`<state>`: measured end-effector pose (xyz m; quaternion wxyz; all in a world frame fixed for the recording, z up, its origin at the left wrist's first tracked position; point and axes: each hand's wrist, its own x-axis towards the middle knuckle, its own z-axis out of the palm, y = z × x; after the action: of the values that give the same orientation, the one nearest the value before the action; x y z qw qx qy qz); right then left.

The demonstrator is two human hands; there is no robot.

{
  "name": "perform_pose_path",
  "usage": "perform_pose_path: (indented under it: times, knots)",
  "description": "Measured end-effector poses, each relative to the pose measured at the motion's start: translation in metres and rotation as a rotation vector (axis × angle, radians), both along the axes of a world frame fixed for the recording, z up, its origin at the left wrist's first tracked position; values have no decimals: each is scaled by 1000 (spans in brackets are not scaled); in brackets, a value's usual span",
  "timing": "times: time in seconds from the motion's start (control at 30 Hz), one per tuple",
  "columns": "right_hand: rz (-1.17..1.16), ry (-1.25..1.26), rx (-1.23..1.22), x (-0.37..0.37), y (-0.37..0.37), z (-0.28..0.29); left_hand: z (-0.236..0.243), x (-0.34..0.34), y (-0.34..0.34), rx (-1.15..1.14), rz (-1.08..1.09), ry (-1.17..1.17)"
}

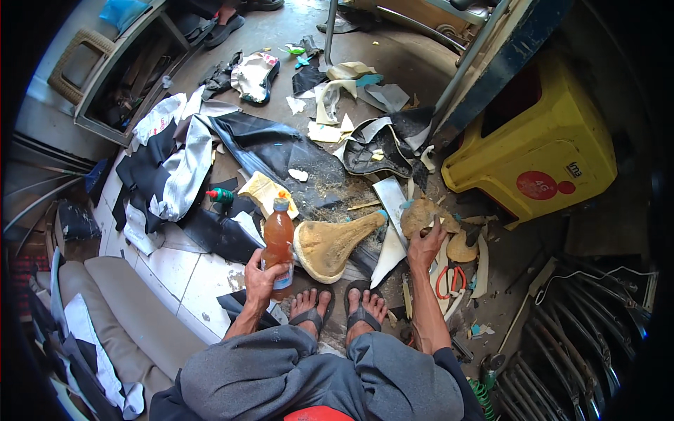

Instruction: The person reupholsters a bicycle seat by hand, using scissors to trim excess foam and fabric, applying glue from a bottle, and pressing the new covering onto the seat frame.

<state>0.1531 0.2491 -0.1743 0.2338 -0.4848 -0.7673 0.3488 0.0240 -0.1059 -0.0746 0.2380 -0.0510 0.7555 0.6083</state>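
Observation:
My left hand (263, 277) is wrapped round a plastic bottle (279, 231) of amber liquid with an orange cap, held upright. My right hand (428, 242) has closed fingers at the lower edge of a rough tan foam piece (421, 210); a small dark thing shows at the fingertips, too small to name. Between the hands a tan bicycle saddle (326, 245) lies with its nose to the right. Red-handled pliers (442, 284) rest below my right hand, and a green-and-red small bottle (221, 196) lies behind the amber one.
Dark and pale scraps (260, 147) and a black saddle shell (375, 151) litter the floor. A yellow plastic stool (533, 147) is at right, metal frames (576, 337) below it, padded cushions (133, 302) at left. Someone's foot (221, 28) shows at top left.

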Motion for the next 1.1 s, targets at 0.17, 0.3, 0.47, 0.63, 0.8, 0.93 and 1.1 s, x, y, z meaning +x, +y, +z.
perform_pose_path:
  times: [0.17, 0.3, 0.47, 0.63, 0.8, 0.93, 1.1]
  knots:
    - [-11, 273, -148, -2, -5, 26, -6, -1, -4, 65, 65, -12]
    - [117, 371, -376, -16, -56, 88, -4, -2, -10, 64, 80, -8]
    - [504, 315, -530, -6, -137, 80, 1, -10, -2, 102, 102, -7]
    - [755, 170, -229, -1, -148, 68, 8, -13, -8, 68, 70, 34]
    - [518, 159, -293, -8, -117, 96, 22, -10, -9, -167, -113, 130]
    - [431, 206, -396, -25, -107, 110, 20, -7, -3, -227, -212, 226]
    - [376, 9, -177, -18, -85, 91, 24, -8, 4, -248, -243, 223]
